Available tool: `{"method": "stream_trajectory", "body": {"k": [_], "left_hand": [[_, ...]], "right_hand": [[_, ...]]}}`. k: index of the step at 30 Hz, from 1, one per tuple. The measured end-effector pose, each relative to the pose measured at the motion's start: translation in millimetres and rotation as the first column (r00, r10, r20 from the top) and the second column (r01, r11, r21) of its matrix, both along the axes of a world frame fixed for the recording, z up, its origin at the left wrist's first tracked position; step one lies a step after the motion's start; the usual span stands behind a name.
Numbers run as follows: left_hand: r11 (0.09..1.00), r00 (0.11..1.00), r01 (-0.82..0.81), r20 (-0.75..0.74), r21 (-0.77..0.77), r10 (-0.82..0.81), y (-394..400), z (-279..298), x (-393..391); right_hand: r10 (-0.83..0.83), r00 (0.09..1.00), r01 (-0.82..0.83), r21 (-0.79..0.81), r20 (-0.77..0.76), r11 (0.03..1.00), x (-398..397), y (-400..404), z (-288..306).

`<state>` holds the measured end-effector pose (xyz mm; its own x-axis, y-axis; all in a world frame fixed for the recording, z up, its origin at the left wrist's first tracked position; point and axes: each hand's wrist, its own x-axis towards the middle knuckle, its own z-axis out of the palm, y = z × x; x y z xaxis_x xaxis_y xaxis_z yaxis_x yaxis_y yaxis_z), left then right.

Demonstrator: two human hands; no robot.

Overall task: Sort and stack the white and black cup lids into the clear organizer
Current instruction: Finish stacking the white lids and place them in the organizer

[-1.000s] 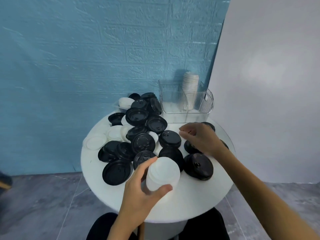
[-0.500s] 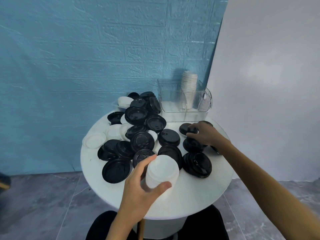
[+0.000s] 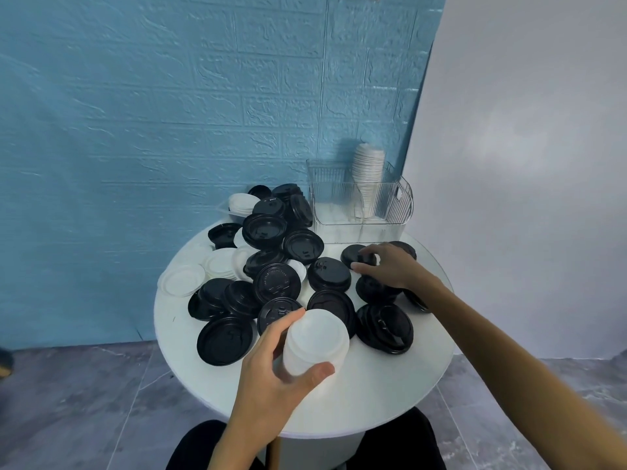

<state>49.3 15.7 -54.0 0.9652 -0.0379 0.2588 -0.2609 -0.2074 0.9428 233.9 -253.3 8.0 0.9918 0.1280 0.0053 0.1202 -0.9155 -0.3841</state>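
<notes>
My left hand (image 3: 271,371) grips a stack of white lids (image 3: 317,339) above the near part of the round white table (image 3: 390,395). My right hand (image 3: 390,266) reaches over the far right of the table, its fingers curled on a black lid (image 3: 353,254). Several black lids (image 3: 276,283) lie scattered over the table's middle. Loose white lids (image 3: 183,279) lie at the left. The clear organizer (image 3: 359,212) stands at the back right, with a tall stack of white lids (image 3: 368,171) in its right compartment.
A small clear tray (image 3: 230,212) with white lids sits at the table's back left, behind the pile. A blue brick-patterned wall rises behind the table, a white wall to the right. My dark-clothed knees show under the near table edge.
My right hand moved right and away from me, from the table's middle to a black lid near the organizer. My left hand kept hold of the white stack almost in place.
</notes>
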Motion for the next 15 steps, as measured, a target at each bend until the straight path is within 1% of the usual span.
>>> {"method": "stream_trajectory", "body": {"k": [3,8,11,12,15], "left_hand": [[1.000,1.000,0.001,0.004,-0.004,-0.001,-0.2,0.3,-0.3],[1.000,1.000,0.006,0.003,-0.006,-0.006,0.2,0.3,-0.5],[1.000,1.000,0.009,0.007,-0.005,-0.009,0.3,0.1,-0.4],[1.000,1.000,0.011,0.005,-0.008,-0.011,0.3,0.1,-0.3],[1.000,1.000,0.012,0.008,-0.007,-0.012,0.6,-0.3,0.7]], "right_hand": [[-0.066,0.998,0.065,0.055,0.019,0.996,6.8,1.8,1.1],[-0.088,0.996,0.090,0.061,-0.031,0.994,15.0,3.1,0.8],[-0.107,0.994,0.107,0.089,0.006,0.990,16.0,-0.9,7.1],[-0.112,0.994,0.112,0.087,0.003,0.990,14.1,-3.4,11.0],[-0.079,0.994,0.082,0.031,-0.074,0.996,0.8,-11.7,22.2]]}}
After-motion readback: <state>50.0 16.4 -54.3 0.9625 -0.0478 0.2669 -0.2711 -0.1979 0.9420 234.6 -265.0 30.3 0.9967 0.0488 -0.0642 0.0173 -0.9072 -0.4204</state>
